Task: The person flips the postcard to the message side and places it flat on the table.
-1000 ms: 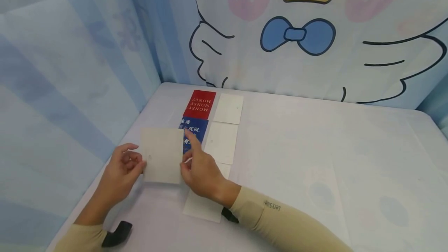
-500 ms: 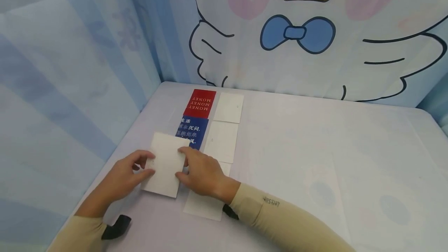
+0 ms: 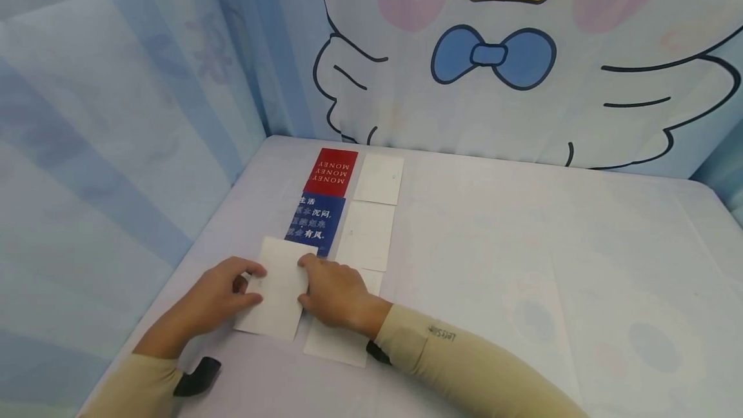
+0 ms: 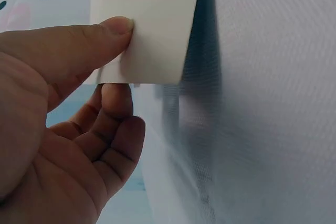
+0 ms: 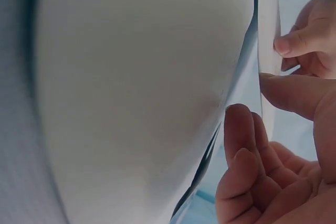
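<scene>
A blank white card [image 3: 275,295] with a tiny mark is held between both hands, just nearer the person than a blue card [image 3: 319,218] with white Chinese writing. On its left edge, the left hand [image 3: 217,295] pinches it; the left wrist view shows the thumb on the pale face of the card [image 4: 152,30] and fingers behind. The right hand [image 3: 333,289] grips the opposite edge by thumb and fingertips. Seen nearly edge-on in the right wrist view, the held card [image 5: 269,40] stands apart from a large white card [image 5: 131,87] in the foreground.
Beyond the blue card lies a red card [image 3: 331,173] reading MONEY. To their right runs a column of white cards [image 3: 379,179], its near end [image 3: 336,344] partly under the right hand. A pale cloth covers the table [image 3: 522,263]; a printed curtain [image 3: 145,115] borders it.
Both hands have turned the white card and brought it down and toward the person, uncovering more of the blue card. The left hand's fingers have shifted onto the card's edge.
</scene>
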Demonstrator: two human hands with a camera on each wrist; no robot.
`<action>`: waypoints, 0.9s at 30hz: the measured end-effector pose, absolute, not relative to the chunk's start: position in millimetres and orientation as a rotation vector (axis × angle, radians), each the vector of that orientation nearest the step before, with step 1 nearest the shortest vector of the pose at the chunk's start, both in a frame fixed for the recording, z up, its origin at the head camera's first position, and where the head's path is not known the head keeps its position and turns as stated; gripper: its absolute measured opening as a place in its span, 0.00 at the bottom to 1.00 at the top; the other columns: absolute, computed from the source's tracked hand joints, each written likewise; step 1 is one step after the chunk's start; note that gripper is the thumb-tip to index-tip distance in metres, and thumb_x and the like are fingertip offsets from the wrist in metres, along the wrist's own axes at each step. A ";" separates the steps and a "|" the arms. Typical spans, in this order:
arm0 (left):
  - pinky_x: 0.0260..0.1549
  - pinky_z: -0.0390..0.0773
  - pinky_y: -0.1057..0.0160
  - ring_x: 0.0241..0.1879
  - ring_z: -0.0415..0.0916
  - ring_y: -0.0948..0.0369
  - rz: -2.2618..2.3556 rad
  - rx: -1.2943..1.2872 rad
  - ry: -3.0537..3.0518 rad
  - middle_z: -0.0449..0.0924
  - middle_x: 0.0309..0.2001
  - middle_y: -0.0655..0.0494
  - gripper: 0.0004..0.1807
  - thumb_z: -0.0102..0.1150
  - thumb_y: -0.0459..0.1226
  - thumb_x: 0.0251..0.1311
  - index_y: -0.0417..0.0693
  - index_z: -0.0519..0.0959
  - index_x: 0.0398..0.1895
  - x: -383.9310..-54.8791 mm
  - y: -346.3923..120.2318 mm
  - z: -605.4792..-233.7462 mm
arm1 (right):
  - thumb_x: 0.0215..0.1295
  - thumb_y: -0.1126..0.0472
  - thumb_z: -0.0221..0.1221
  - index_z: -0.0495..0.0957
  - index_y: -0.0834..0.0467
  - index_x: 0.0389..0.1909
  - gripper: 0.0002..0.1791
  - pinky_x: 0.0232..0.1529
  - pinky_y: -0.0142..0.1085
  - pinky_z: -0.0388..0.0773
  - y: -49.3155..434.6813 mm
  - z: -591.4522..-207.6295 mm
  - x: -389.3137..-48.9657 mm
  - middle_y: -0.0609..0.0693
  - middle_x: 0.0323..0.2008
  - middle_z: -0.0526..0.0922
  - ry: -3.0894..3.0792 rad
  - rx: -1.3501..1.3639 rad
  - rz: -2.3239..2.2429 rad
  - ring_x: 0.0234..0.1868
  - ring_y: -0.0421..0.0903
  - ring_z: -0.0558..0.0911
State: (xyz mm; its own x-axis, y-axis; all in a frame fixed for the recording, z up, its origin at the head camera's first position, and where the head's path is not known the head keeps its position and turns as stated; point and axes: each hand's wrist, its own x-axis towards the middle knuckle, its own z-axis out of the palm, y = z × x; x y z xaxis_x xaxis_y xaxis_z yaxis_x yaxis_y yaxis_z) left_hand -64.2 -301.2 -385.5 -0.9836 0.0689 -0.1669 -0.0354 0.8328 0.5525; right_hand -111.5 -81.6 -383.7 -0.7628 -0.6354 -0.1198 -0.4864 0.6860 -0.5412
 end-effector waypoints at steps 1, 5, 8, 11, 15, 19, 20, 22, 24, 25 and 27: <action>0.29 0.71 0.62 0.35 0.68 0.57 0.859 0.026 2.830 0.72 0.40 0.50 0.22 0.71 0.31 0.56 0.38 0.78 0.54 -64.6 -300.8 -386.2 | 0.67 0.55 0.65 0.70 0.57 0.65 0.28 0.39 0.35 0.78 -82.2 -384.0 -111.8 0.51 0.52 0.83 2.602 -0.886 -0.694 0.38 0.43 0.79; 0.34 0.74 0.58 0.38 0.69 0.56 0.842 0.022 2.815 0.73 0.44 0.48 0.23 0.71 0.31 0.55 0.36 0.77 0.54 -66.6 -297.6 -388.1 | 0.66 0.55 0.65 0.70 0.56 0.64 0.28 0.38 0.35 0.77 -83.5 -385.5 -113.0 0.50 0.48 0.84 2.595 -0.878 -0.637 0.35 0.43 0.78; 0.38 0.76 0.55 0.40 0.71 0.54 0.804 0.022 2.813 0.74 0.46 0.47 0.22 0.71 0.31 0.55 0.37 0.78 0.54 -67.2 -293.5 -389.3 | 0.66 0.55 0.66 0.70 0.57 0.64 0.29 0.37 0.35 0.77 -84.2 -386.2 -112.9 0.51 0.44 0.84 2.588 -0.882 -0.571 0.33 0.43 0.78; 0.42 0.77 0.54 0.42 0.71 0.54 0.768 0.032 2.817 0.74 0.48 0.46 0.22 0.71 0.31 0.55 0.37 0.78 0.53 -66.8 -290.0 -390.0 | 0.65 0.54 0.66 0.70 0.57 0.64 0.29 0.39 0.35 0.78 -84.7 -385.8 -111.9 0.51 0.43 0.84 2.581 -0.890 -0.512 0.34 0.43 0.78; 0.42 0.77 0.54 0.42 0.71 0.54 0.750 0.031 2.814 0.74 0.47 0.47 0.22 0.71 0.31 0.55 0.37 0.78 0.53 -66.6 -288.6 -390.3 | 0.65 0.55 0.67 0.70 0.57 0.64 0.29 0.41 0.36 0.79 -85.1 -385.8 -111.4 0.51 0.44 0.84 2.576 -0.896 -0.490 0.36 0.43 0.79; 0.43 0.77 0.53 0.42 0.71 0.54 0.742 0.014 2.797 0.74 0.46 0.47 0.21 0.71 0.31 0.56 0.37 0.78 0.53 -67.1 -288.6 -389.7 | 0.65 0.55 0.66 0.70 0.57 0.64 0.28 0.43 0.36 0.79 -86.0 -387.0 -112.3 0.51 0.46 0.84 2.574 -0.899 -0.481 0.38 0.43 0.79; 0.43 0.77 0.53 0.42 0.71 0.54 0.739 0.013 2.792 0.74 0.46 0.47 0.21 0.70 0.31 0.56 0.37 0.78 0.52 -67.3 -288.7 -389.6 | 0.66 0.55 0.66 0.70 0.56 0.64 0.28 0.44 0.36 0.79 -86.2 -387.3 -112.6 0.51 0.46 0.83 2.572 -0.901 -0.479 0.39 0.43 0.79; 0.43 0.77 0.52 0.42 0.71 0.54 0.737 0.010 2.782 0.74 0.47 0.47 0.20 0.70 0.31 0.56 0.37 0.78 0.52 -67.5 -288.8 -389.3 | 0.66 0.55 0.65 0.70 0.56 0.65 0.28 0.45 0.36 0.79 -86.9 -388.3 -112.9 0.50 0.48 0.83 2.571 -0.909 -0.463 0.40 0.43 0.79; 0.44 0.77 0.52 0.42 0.72 0.54 0.736 0.015 2.777 0.75 0.47 0.47 0.20 0.70 0.30 0.56 0.37 0.79 0.52 -67.5 -289.0 -389.2 | 0.67 0.54 0.65 0.71 0.56 0.66 0.29 0.46 0.36 0.80 -87.4 -389.1 -112.9 0.51 0.49 0.82 2.573 -0.921 -0.447 0.41 0.43 0.79; 0.44 0.77 0.52 0.42 0.72 0.54 0.734 0.021 2.776 0.75 0.47 0.47 0.20 0.70 0.30 0.56 0.37 0.79 0.52 -67.4 -289.1 -389.3 | 0.67 0.54 0.65 0.71 0.56 0.66 0.29 0.47 0.36 0.80 -87.5 -389.5 -112.9 0.51 0.50 0.81 2.577 -0.930 -0.437 0.42 0.43 0.79; 0.44 0.77 0.51 0.43 0.72 0.53 0.729 0.026 2.777 0.75 0.48 0.46 0.20 0.70 0.30 0.56 0.37 0.79 0.52 -67.4 -289.1 -389.5 | 0.66 0.53 0.66 0.71 0.56 0.66 0.29 0.49 0.36 0.79 -87.6 -389.9 -112.8 0.50 0.51 0.80 2.591 -0.952 -0.417 0.45 0.44 0.79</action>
State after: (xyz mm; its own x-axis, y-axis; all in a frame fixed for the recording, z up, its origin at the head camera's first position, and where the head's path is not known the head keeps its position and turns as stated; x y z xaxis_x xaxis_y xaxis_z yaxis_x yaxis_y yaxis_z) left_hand -67.4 -289.1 -389.5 -0.9634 0.0848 -0.2543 -0.0510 0.8733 0.4846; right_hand -112.8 -87.6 -389.9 -0.7140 -0.6648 -0.2196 -0.5624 0.7314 -0.3857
